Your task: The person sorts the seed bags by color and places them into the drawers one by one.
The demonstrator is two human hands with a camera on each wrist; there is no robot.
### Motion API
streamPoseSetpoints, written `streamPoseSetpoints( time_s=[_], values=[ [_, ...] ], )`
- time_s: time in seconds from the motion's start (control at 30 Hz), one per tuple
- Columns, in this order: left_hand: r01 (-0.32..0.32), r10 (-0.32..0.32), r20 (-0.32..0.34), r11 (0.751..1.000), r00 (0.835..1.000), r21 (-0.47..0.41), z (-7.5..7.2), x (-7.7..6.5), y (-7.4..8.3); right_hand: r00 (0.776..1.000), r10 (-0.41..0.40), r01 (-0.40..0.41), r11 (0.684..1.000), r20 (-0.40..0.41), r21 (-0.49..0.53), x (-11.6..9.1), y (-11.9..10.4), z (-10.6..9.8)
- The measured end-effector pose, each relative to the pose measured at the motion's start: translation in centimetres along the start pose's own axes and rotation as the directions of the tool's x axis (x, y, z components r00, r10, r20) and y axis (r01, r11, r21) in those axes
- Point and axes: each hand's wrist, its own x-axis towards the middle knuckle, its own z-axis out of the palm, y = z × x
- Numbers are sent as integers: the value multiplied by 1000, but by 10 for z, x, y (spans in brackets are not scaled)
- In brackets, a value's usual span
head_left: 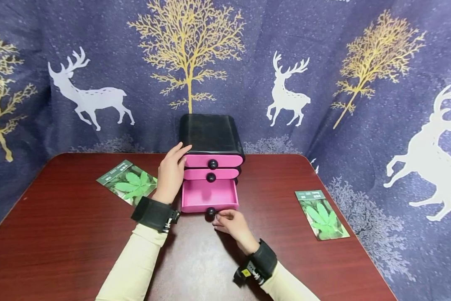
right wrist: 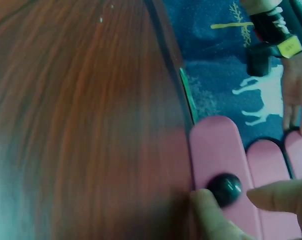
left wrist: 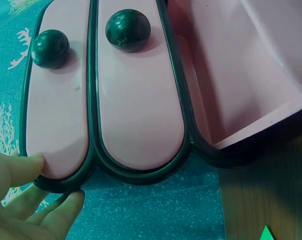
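Note:
A small black cabinet [head_left: 212, 133] with pink drawers stands on the table. Its bottom drawer [head_left: 210, 192] is pulled out, so the pink inside shows; the top drawer [head_left: 195, 160] and middle drawer [head_left: 195, 174] are pushed in. My left hand [head_left: 170, 175] rests at the cabinet's upper left corner, the thumb touching the top drawer's front and the other fingers at the case's side [left wrist: 36, 210]. My right hand [head_left: 233, 225] is at the bottom drawer's black knob [right wrist: 225, 190]. Thumb and forefinger lie on either side of it, with a thin gap beside the forefinger.
A green leaf-pictured packet [head_left: 129, 182] lies left of the cabinet, partly behind my left forearm. Another leaf-pictured packet [head_left: 321, 215] lies near the table's right edge. Behind the brown table [head_left: 60, 234] hangs a blue curtain [head_left: 225, 83] with deer and trees.

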Motion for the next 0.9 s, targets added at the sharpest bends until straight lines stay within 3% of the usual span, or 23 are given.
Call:
streamPoseSetpoints(
  time_s=[0.2, 0.27, 0.3, 0.37, 0.5, 0.6, 0.67, 0.73, 0.9],
  values=[
    [1, -1, -4, 1000, 1000, -3, 0, 0, -1, 1000, 6, -12, 979, -29, -204, -10, -18, -38],
    [-1, 1, -6, 1000, 1000, -1, -1, 0, -1, 997, -25, 3, 951, -69, -308, -12, -27, -56],
    [0, 0, -4, 1000, 1000, 0, -1, 0, -1, 994, -48, 7, 921, -98, -390, -12, -31, -67],
    [0, 0, -1, 1000, 1000, 1, -1, 1, -2, 981, -114, 7, 829, -156, -559, -11, -39, -91],
    [3, -3, 1, 1000, 1000, -2, -2, 1, -2, 947, -203, -81, 602, -250, -795, -8, -44, -147],
    [6, -6, 3, 1000, 1000, -5, -2, 1, -2, 916, -220, -205, 459, -335, -864, -7, -40, -187],
    [6, -6, 5, 1000, 1000, -8, -1, 1, -2, 893, -193, -309, 392, -406, -867, -8, -38, -211],
    [6, -6, 6, 1000, 1000, -7, -1, 1, -2, 872, -130, -404, 355, -472, -843, -11, -36, -230],
    [3, -3, -1, 1000, 1000, -2, -1, 0, -3, 856, 73, -498, 386, -512, -777, -20, -28, -259]
  ],
)
